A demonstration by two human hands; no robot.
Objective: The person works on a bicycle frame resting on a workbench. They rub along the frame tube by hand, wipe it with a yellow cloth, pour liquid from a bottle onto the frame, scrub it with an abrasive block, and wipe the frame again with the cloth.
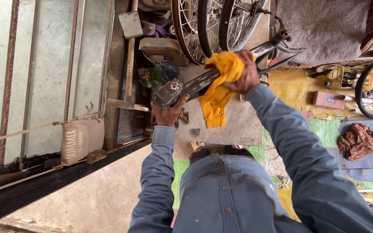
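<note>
The person is holding a dark metal bicycle frame part (203,82), a long bar ending in a blocky lug, slanted across a grey stone slab (234,125) in front of the body. The left hand (169,113) is clenching under the lug end, carrying it from below. The right hand (244,75) is pressing a yellow cloth (219,86) around the bar's middle, fingers closed over cloth and metal together; the cloth's loose end is hanging down over the slab.

Judgement on handling: the bar is looking stiff and fairly heavy, steel by its appearance, with grimy, possibly oily surfaces that could be slipping in a bare palm. The cloth is soft, light and giving useful friction. The safest holds appear to be the blocky lug and the straight run of bar, well away from the forked far end (281,43), which is lying just beside the spoked bicycle wheels (221,26).

Nearby, a crumpled red rag (359,140) is lying on the tiled floor, well apart from both hands.
</note>
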